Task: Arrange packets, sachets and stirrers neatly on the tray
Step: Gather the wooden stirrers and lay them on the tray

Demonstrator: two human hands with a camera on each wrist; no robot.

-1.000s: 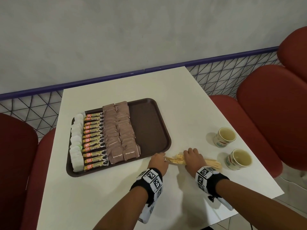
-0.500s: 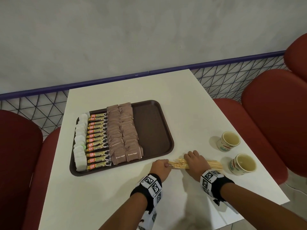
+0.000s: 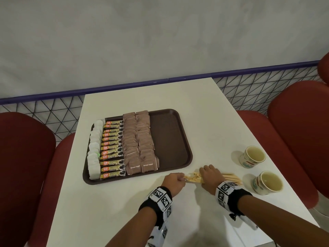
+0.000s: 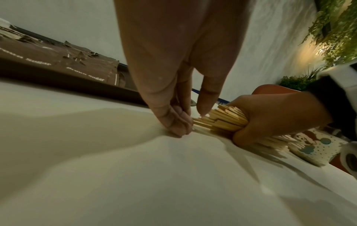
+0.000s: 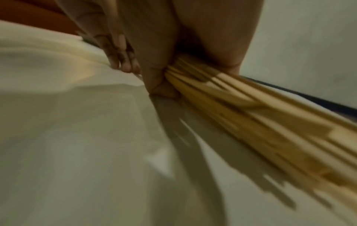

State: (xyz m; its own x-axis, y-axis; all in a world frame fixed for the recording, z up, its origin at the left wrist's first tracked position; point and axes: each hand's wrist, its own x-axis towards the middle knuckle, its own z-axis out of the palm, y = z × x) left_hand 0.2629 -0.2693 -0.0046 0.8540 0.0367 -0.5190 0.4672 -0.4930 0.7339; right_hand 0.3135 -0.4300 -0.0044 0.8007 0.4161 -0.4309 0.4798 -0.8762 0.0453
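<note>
A bundle of wooden stirrers lies on the white table just in front of the brown tray. My right hand grips the bundle around its middle. My left hand is at the bundle's left ends. Its curled fingers and thumb tip pinch those ends. On the tray's left half lie a column of white tea bags, a column of coffee granule sachets and two columns of brown sugar packets. The tray's right part is bare.
Two patterned cups stand on the table right of the stirrers, the nearer one close to my right wrist. Red chairs flank the table. A wall with a purple rail and wire mesh runs behind.
Both hands stay on the stirrer bundle in the same spot. Only my head view has shifted a little.
</note>
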